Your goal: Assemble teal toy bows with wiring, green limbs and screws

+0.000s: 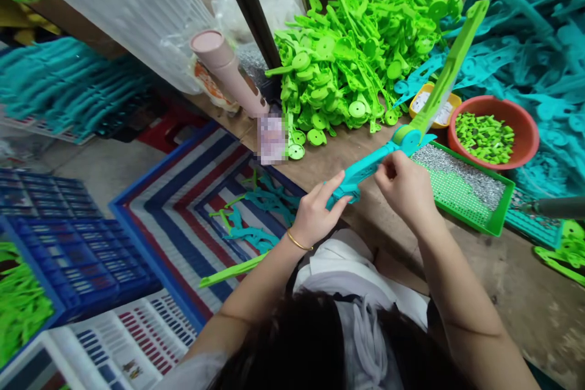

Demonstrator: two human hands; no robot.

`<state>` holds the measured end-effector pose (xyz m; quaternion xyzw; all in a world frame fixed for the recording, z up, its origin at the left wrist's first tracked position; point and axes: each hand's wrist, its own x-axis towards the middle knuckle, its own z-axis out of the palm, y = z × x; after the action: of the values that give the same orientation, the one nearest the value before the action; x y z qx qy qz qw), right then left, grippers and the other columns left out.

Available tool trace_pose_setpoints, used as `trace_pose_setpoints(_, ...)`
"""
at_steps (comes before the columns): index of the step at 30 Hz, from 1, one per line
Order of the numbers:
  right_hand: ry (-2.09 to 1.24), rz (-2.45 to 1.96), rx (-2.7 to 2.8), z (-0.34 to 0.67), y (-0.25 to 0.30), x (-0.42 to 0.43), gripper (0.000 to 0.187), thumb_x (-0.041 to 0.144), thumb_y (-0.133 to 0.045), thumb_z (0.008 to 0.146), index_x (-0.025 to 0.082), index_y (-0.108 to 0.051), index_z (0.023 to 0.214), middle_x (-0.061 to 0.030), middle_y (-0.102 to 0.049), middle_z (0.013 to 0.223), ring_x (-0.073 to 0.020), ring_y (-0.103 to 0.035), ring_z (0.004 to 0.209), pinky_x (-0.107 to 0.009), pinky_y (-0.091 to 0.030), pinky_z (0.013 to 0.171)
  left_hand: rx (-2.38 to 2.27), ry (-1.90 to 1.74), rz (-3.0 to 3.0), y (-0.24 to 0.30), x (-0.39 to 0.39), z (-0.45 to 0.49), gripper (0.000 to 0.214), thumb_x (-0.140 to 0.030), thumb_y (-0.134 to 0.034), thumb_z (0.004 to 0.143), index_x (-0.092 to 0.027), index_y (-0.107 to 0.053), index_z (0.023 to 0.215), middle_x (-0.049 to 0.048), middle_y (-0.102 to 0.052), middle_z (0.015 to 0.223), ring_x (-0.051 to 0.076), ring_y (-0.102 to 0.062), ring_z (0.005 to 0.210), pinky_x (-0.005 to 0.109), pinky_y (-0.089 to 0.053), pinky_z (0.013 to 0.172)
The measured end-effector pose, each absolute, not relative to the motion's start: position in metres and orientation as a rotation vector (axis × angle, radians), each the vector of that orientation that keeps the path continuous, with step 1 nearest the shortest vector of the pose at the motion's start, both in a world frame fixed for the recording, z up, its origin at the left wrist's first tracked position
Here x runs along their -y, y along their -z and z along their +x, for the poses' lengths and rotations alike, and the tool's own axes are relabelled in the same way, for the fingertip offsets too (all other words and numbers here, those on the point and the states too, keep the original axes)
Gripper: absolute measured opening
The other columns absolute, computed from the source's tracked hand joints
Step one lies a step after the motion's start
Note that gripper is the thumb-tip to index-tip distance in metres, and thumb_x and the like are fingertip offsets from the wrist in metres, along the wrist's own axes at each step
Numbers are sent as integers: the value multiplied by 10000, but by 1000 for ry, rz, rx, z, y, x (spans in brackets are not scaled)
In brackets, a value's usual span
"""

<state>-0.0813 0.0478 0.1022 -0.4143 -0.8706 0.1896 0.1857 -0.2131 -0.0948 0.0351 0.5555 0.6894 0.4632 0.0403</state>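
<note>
Gripped in my left hand is the near end of a long turquoise plastic part. A bright green plastic arm with a round disc end is joined to its far end and points away to the upper right. My right hand is closed, its fingertips pinched against the turquoise part near the joint; whatever they hold is hidden. Just right of that hand lies a green tray of small silvery metal pieces. Beyond it stands a red bowl of small green pieces.
Heaped green parts cover the back of the bench, with turquoise parts at right. A yellow dish holds small white pieces. A striped-lined bin with finished-looking pieces stands left, beside blue crates. A power-tool-like rod juts in at right.
</note>
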Motion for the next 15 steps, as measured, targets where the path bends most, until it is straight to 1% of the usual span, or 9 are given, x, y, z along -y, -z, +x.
trace_pose_setpoints(3,-482,-1151,2512,-84,-108,-46,77,226,-515,836,206,-549,771,-47,-643,701,-171,-522,582,-286,-296,584,-2050,-1459,1542,-34,98,-208,491,-297,-713,850,-238,-582,1320,65,-688,1260,205,-688,1091,310,-555,972)
trace_pose_setpoints(7,-403,-1161,2515,-86,-105,-42,119,265,-508,861,186,-580,811,-63,-654,726,-176,-533,594,-289,-313,584,-1991,-1500,1261,-31,100,-201,507,-351,-720,842,-215,-578,1309,58,-718,1174,156,-715,916,258,-582,838)
trace_pose_setpoints(9,-375,-1152,2473,-86,-101,-39,162,307,-492,881,183,-587,838,-66,-653,741,-181,-554,619,-294,-340,590,-1935,-1532,1179,-30,101,-198,524,-375,-719,841,-208,-572,1314,61,-713,1171,143,-708,875,243,-580,799)
trace_pose_setpoints(12,-356,-1093,2400,-85,-93,-35,211,355,-461,912,185,-584,889,-63,-645,756,-190,-589,672,-304,-388,616,-1906,-1588,1118,-30,103,-196,531,-399,-721,836,-207,-574,1310,70,-688,1219,154,-697,915,242,-576,795)
trace_pose_setpoints(15,-292,-1029,2391,-86,-88,-28,233,368,-441,936,180,-577,924,-77,-643,790,-206,-607,718,-321,-417,636,-1919,-1621,1142,-29,109,-195,525,-399,-723,837,-206,-577,1303,74,-682,1232,166,-693,963,254,-570,838)
